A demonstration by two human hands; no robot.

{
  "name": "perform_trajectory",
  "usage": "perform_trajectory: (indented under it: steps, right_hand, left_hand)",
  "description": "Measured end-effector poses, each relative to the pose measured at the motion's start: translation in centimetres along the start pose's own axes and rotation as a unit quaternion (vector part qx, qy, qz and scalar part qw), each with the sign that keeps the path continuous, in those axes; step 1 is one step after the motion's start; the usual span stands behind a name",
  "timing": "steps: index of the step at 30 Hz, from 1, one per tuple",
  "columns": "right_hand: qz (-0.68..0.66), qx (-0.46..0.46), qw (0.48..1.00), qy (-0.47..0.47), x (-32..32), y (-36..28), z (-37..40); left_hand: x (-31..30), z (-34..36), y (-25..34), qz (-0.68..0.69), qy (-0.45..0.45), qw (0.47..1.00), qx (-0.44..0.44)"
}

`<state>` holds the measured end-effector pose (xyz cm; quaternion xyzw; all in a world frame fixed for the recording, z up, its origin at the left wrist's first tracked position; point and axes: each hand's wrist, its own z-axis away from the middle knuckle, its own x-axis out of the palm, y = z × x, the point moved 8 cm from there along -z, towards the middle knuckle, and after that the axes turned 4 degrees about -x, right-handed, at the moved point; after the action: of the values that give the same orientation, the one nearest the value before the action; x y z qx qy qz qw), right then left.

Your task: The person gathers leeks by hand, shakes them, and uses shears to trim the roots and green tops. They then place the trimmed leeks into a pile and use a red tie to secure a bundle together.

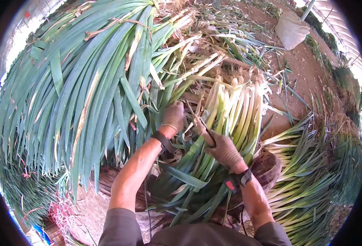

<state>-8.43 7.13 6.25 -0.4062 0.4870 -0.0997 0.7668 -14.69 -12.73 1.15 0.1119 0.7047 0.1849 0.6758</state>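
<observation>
My left hand [174,117], in a tan glove, is closed in a fist beside the big heap of leeks. Pale stalks lie right above its knuckles; what is inside the fingers is hidden. My right hand [225,151], gloved too, is wrapped round the light handle of what looks like a knife [205,133]. Its thin dark end points up and left, toward the left hand. Just beyond the right hand lies a bunch of leeks [240,108], white root ends pointing away and green leaves spreading back over my lap.
A tall heap of untrimmed leeks [90,82] fills the left side. More leeks [304,176] lie in a row at right. Leaf scraps [238,37] cover the ground ahead, near a whitish sack [291,30]. Pink ties [64,215] lie at lower left.
</observation>
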Motion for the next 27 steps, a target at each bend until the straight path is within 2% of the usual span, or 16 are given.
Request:
perform_trajectory:
  steps: [1,4,8,9,10,12,13,16,17,20,22,24,27]
  right_hand:
    - [0.003,0.005,1.000,0.009,-0.2,-0.1,0.2]
    - [-0.021,0.027,0.999,0.021,-0.8,-0.3,0.9]
    - [-0.067,0.039,0.996,0.034,-1.8,1.1,2.3]
    - [-0.061,0.057,0.996,0.026,-2.1,1.5,2.6]
    - [-0.070,0.059,0.995,0.027,-2.3,1.8,3.0]
    - [-0.091,0.064,0.993,0.033,-2.6,2.6,3.5]
    - [-0.092,0.061,0.993,0.030,-2.6,2.8,3.6]
    - [-0.114,0.055,0.992,0.028,-2.7,3.2,3.6]
    - [-0.113,0.052,0.992,0.030,-3.0,3.1,3.6]
    - [-0.121,0.042,0.991,0.046,-3.9,2.7,4.1]
    - [-0.134,0.030,0.988,0.066,-4.6,2.8,4.5]
    - [-0.159,0.047,0.984,0.072,-5.2,2.9,4.9]
    - [-0.189,0.068,0.976,0.080,-6.1,1.8,5.3]
  left_hand:
    - [0.7,-1.2,-1.3,-0.081,-0.012,0.997,-0.006]
    - [1.6,-3.1,-3.5,-0.151,0.069,0.986,-0.033]
    - [5.5,-7.5,-7.8,-0.286,0.138,0.941,-0.115]
    - [4.8,-7.5,-7.6,-0.327,0.108,0.931,-0.121]
    - [4.8,-8.3,-8.0,-0.353,0.123,0.920,-0.120]
    - [4.4,-9.9,-8.6,-0.310,0.085,0.936,-0.145]
    - [3.2,-10.3,-7.9,-0.318,0.155,0.930,-0.102]
    - [3.0,-11.2,-7.1,-0.407,0.082,0.904,-0.098]
    - [2.3,-11.2,-6.5,-0.384,0.088,0.916,-0.081]
    - [1.4,-11.5,-6.9,-0.237,-0.052,0.963,-0.116]
    - [0.1,-10.8,-6.7,-0.157,-0.046,0.979,-0.126]
    - [-0.4,-9.9,-7.1,-0.140,-0.096,0.976,-0.134]
    - [-1.4,-7.6,-5.0,-0.105,-0.091,0.987,-0.082]
